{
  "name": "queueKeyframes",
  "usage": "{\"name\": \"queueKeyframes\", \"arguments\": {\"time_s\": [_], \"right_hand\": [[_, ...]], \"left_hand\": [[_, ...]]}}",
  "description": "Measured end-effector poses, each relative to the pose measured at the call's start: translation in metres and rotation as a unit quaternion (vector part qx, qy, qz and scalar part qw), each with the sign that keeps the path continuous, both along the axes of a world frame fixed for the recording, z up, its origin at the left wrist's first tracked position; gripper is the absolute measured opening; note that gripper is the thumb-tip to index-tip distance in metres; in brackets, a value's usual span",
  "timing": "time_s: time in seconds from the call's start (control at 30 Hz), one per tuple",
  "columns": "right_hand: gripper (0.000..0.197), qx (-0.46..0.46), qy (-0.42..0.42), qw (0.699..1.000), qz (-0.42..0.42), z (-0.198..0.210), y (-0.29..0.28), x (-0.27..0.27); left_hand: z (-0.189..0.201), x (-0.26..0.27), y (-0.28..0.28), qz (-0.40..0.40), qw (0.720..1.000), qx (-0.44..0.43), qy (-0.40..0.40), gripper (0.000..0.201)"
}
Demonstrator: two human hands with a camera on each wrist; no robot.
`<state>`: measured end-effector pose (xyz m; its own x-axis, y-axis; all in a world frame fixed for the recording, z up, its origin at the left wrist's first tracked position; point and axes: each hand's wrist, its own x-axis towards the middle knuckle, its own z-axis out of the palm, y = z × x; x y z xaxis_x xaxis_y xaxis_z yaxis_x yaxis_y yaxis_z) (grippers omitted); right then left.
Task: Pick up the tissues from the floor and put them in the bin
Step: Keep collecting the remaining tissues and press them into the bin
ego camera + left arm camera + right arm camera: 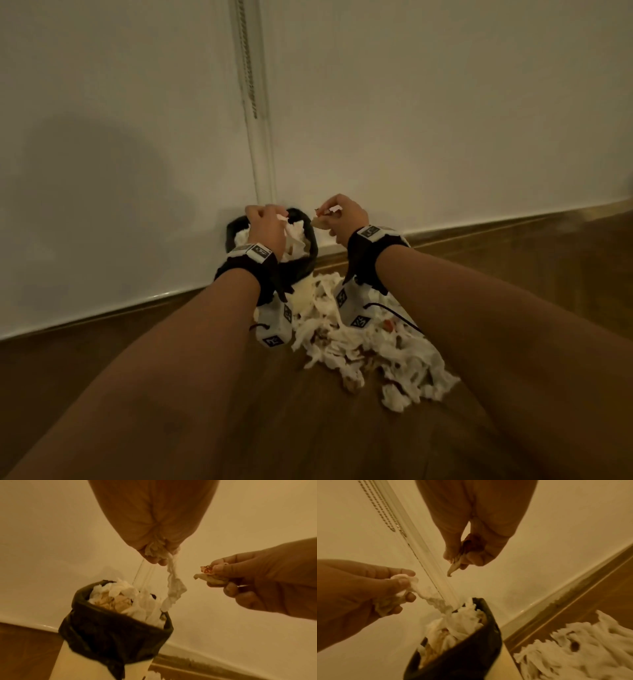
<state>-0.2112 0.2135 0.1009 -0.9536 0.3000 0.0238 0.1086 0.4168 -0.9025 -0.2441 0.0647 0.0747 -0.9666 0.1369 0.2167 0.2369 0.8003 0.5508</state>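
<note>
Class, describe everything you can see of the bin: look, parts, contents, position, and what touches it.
The bin is a small pale container lined with a black plastic bag folded over its rim. It stands upright on the wooden floor against the white wall. Crumpled tissues, some stained brown, fill it to the top. A twisted tissue strip held by the left hand hangs onto them.

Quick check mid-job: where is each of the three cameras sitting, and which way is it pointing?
Head: worn on the head, faces forward and down at the wall, bin and floor tissues; both forearms, left hand, right hand show.
Left wrist: looks along the left hand, whose fingers pinch a dangling tissue over the bin.
Right wrist: looks along the right hand, which grips a small scrap beside the bin.
Shared: both wrist views show the bin, the wall and the opposite hand.
</note>
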Motion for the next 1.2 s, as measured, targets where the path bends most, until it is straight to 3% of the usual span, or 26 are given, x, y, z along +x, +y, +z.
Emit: {"name": "queueKeyframes", "arguments": {"time_s": [0.13,0.3,0.4,0.5,0.57,0.67,0.77,0.83,0.93,1.0,1.07,1.2], "right_hand": [[0.008,0.020,0.024,0.999,0.023,0.016,-0.019,-0.023],[0.024,0.019,0.024,0.999,0.040,-0.003,-0.044,-0.048],[0.032,0.109,0.022,0.992,0.058,-0.025,-0.053,-0.064],[0.035,0.261,-0.020,0.958,0.118,-0.050,-0.061,-0.075],[0.039,0.333,-0.068,0.923,0.183,-0.069,-0.067,-0.078],[0.046,0.424,-0.113,0.859,0.263,-0.099,-0.073,-0.077],[0.051,0.478,-0.137,0.820,0.286,-0.117,-0.071,-0.074],[0.053,0.488,-0.148,0.812,0.285,-0.119,-0.072,-0.077],[0.054,0.468,-0.172,0.824,0.269,-0.108,-0.072,-0.080],[0.051,0.476,-0.133,0.834,0.245,-0.100,-0.068,-0.075],[0.047,0.471,-0.066,0.849,0.229,-0.094,-0.060,-0.064],[0.043,0.458,-0.017,0.871,0.178,-0.092,-0.039,-0.033]], "left_hand": [[0.021,-0.016,-0.012,0.042,0.989,0.136,0.027,0.023],[0.010,-0.032,-0.024,0.113,0.975,0.190,-0.014,0.027],[-0.011,-0.041,-0.026,0.145,0.968,0.194,-0.070,0.029],[-0.030,-0.037,-0.025,0.148,0.964,0.188,-0.115,0.037],[-0.054,-0.038,-0.026,0.124,0.986,0.067,-0.089,0.045],[-0.076,-0.036,-0.030,0.089,0.983,-0.076,-0.143,0.051],[-0.091,-0.032,-0.034,0.035,0.979,-0.142,-0.139,0.046],[-0.093,-0.033,-0.034,0.017,0.982,-0.152,-0.110,0.043],[-0.086,-0.033,-0.033,0.032,0.983,-0.140,-0.114,0.042],[-0.082,-0.030,-0.030,0.062,0.986,-0.122,-0.100,0.042],[-0.080,-0.023,-0.024,0.083,0.987,-0.129,-0.045,0.041],[-0.078,0.002,-0.011,0.094,0.987,-0.113,0.057,0.042]]}}
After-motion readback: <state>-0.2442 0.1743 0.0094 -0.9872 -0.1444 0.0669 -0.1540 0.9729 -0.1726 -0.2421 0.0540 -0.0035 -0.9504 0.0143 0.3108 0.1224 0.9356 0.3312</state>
